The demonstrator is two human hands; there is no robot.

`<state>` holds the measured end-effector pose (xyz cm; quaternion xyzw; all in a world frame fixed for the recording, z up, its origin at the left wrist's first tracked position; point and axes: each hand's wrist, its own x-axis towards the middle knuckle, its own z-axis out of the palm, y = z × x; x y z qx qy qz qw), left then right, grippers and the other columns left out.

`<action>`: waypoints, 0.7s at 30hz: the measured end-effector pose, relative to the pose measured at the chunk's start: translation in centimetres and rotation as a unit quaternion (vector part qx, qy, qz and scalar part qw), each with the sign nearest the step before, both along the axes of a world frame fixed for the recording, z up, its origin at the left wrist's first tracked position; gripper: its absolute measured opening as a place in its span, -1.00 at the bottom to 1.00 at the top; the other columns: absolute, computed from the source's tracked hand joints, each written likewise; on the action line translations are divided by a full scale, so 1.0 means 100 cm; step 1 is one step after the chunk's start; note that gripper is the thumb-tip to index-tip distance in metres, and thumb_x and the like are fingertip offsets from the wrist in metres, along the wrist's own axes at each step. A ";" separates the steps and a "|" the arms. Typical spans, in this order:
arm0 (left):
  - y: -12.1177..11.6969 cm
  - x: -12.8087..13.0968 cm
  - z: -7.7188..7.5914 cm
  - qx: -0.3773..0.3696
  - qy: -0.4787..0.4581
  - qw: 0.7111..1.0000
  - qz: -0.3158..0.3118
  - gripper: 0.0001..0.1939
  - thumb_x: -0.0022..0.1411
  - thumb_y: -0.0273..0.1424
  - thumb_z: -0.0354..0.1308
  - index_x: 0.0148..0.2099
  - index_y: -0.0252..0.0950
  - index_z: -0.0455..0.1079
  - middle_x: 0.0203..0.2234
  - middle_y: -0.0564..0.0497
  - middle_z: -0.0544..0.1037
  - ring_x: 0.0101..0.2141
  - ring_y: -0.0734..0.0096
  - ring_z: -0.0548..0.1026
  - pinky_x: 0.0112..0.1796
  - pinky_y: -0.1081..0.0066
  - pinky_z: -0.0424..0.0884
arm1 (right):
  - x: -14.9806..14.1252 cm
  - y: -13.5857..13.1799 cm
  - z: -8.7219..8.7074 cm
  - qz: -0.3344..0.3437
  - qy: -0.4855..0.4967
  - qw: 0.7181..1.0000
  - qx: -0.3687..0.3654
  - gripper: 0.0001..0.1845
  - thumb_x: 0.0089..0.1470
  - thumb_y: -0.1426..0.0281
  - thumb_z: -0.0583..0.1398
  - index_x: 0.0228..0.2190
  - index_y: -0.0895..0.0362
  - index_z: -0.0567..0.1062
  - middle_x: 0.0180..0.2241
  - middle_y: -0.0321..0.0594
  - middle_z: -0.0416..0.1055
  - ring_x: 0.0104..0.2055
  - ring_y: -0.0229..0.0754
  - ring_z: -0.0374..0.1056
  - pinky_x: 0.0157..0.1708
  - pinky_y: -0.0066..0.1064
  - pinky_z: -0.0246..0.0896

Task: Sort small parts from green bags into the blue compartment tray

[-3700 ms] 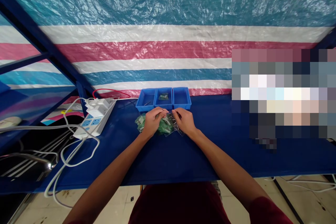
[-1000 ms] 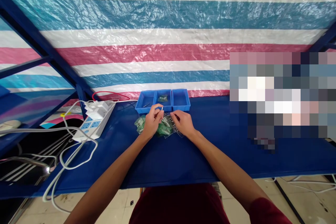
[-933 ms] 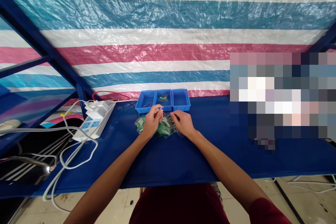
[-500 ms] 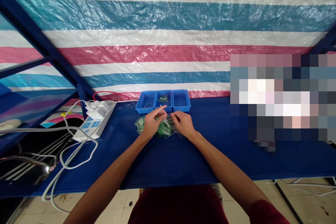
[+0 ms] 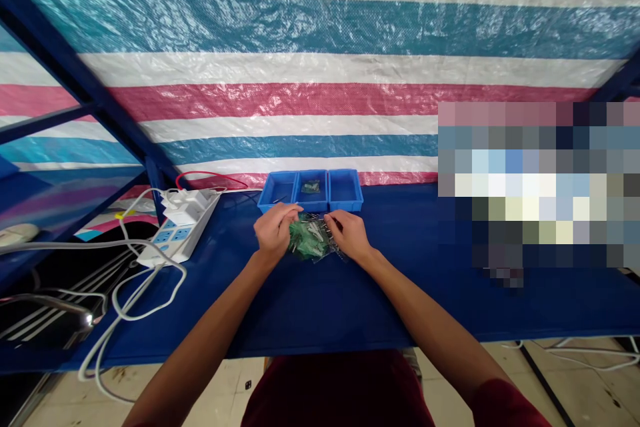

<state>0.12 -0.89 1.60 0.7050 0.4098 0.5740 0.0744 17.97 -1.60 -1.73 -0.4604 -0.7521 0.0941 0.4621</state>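
A small pile of green and clear plastic bags [image 5: 309, 239] with thin metal pieces lies on the blue table, between my hands. My left hand [image 5: 274, 230] is at the pile's left edge, just in front of the left blue bin [image 5: 263, 192]. Its fingers are curled together, and anything in them is hidden. On the pile's right side my right hand [image 5: 349, 233] pinches thumb and finger among small shiny pieces; what it grips is too small to name. The middle blue bin [image 5: 313, 204] contains a small clear packet [image 5: 311, 187]. A thin dark piece lies in the left bin.
The right blue bin [image 5: 345, 205] joins the row behind the pile. At the left stands a white power strip [image 5: 175, 240] with plugs, and its white cables [image 5: 117, 307] loop over the table's edge. A striped tarp [image 5: 320, 100] hangs behind. A pixelated patch covers the far right.
My left hand has moved left and slightly down, away from the middle bin, and its fingers have curled in. The bags' left part is now behind it. My right hand has hardly moved.
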 end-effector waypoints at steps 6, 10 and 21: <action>0.036 -0.026 0.013 -0.045 0.033 0.996 0.076 -0.67 0.31 -0.23 -0.01 -0.05 -0.31 0.44 -0.58 0.08 0.41 -0.55 0.46 0.35 -0.38 0.44 0.29 | 0.000 0.000 -0.001 -0.006 -0.005 1.000 -0.007 -0.60 0.28 0.24 -0.05 -0.41 0.13 0.48 -0.46 -0.19 0.47 -0.44 -0.23 0.34 -0.39 -0.43 0.16; 0.056 -0.044 -0.002 -0.126 0.153 0.974 0.113 -0.62 0.22 -0.27 0.09 0.05 -0.31 0.36 -0.64 0.14 0.34 -0.59 0.43 0.32 -0.44 0.46 0.20 | 0.000 0.000 -0.001 -0.001 -0.005 1.000 -0.005 -0.60 0.28 0.24 -0.04 -0.42 0.13 0.48 -0.46 -0.20 0.46 -0.45 -0.24 0.33 -0.41 -0.44 0.13; 0.042 -0.029 -0.015 -0.110 0.360 0.923 -0.087 -0.76 0.21 -0.33 -0.01 -0.25 -0.23 0.49 -0.31 -0.05 0.52 -0.27 0.29 0.45 -0.22 0.39 0.33 | 0.000 0.001 -0.002 -0.020 -0.016 1.000 -0.010 -0.62 0.27 0.25 -0.03 -0.41 0.12 0.49 -0.45 -0.21 0.47 -0.44 -0.23 0.33 -0.40 -0.43 0.13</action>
